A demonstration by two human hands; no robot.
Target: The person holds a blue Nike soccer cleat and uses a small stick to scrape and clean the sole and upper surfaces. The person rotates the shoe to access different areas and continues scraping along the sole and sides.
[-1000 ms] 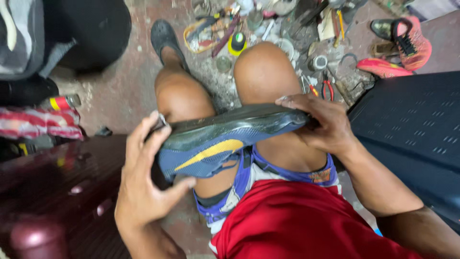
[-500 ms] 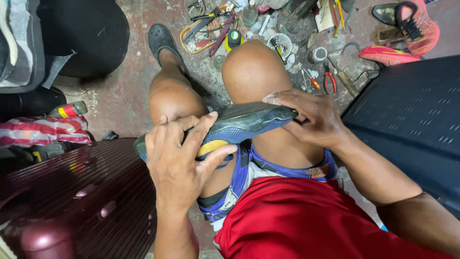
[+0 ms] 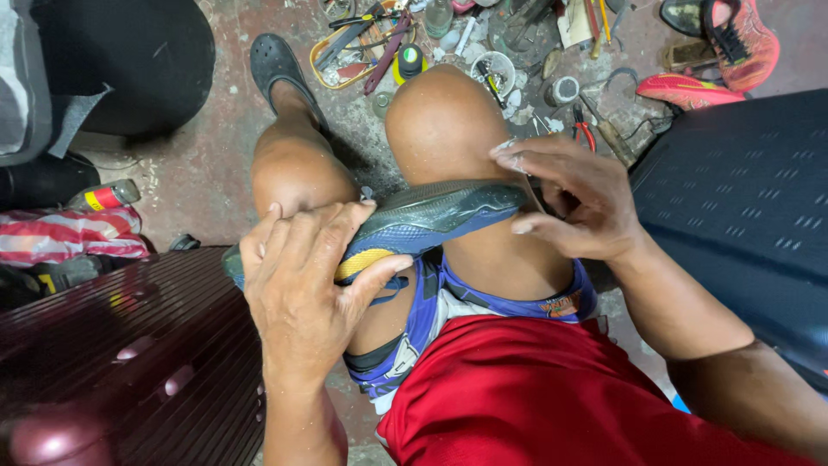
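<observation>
The blue shoe lies crosswise over bare knees above a tool-strewn concrete floor, sole up, left hand clamped around one end, right hand apparently pinching the other.

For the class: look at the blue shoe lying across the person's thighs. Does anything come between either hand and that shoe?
Nothing visible does. The left hand lies directly over one end of the blue sports shoe with a dark sole and yellow stripe, fingers wrapped on it. The right hand is at the other end, fingertips against the sole edge.
</observation>
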